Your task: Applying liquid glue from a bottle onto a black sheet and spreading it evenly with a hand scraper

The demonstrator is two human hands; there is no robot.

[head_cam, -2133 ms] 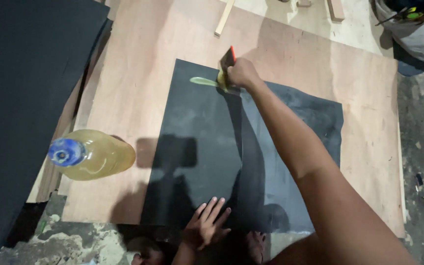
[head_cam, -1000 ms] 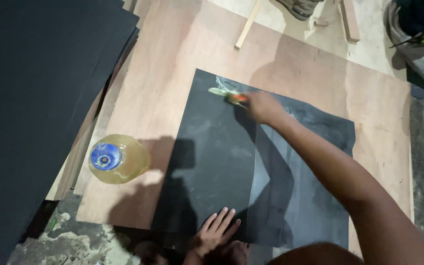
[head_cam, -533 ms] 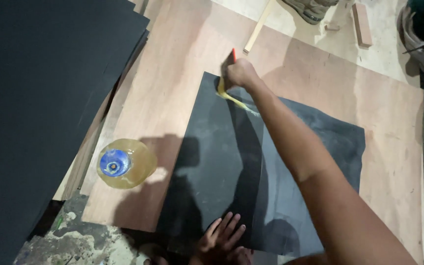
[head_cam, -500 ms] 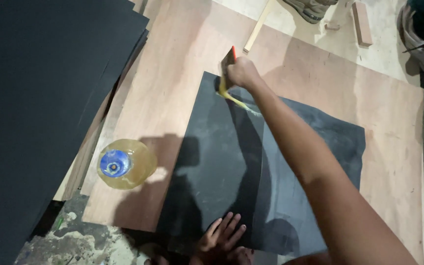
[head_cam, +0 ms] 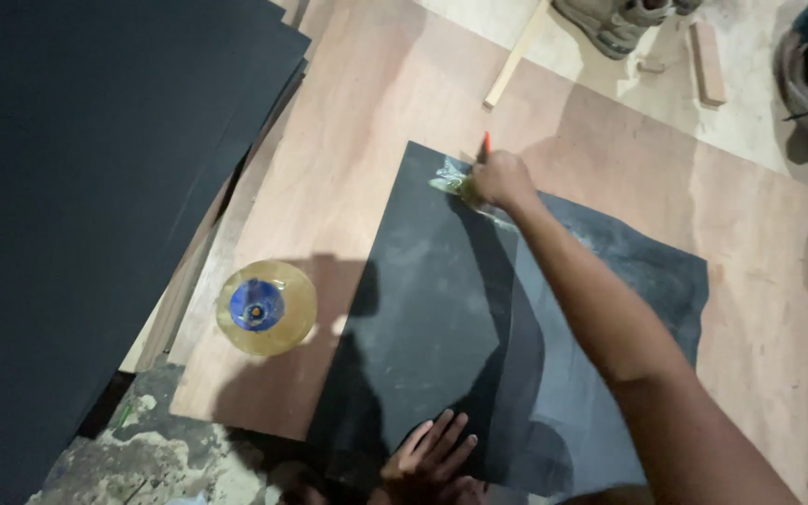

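A red-handled glue brush [head_cam: 481, 161], bristles smeared yellow, sits clamped in the right hand [head_cam: 502, 180] at the black sheet's [head_cam: 441, 309] far corner, left hand [head_cam: 432, 454] flat.

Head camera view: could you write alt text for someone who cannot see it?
Seen from above, a person's right hand drags a red-handled brush with yellowish glue across the far corner of a black sheet lying on a plywood board. The left hand lies flat on the sheet's near edge, and a bottle of amber liquid with a blue cap stands on the board beside the sheet.
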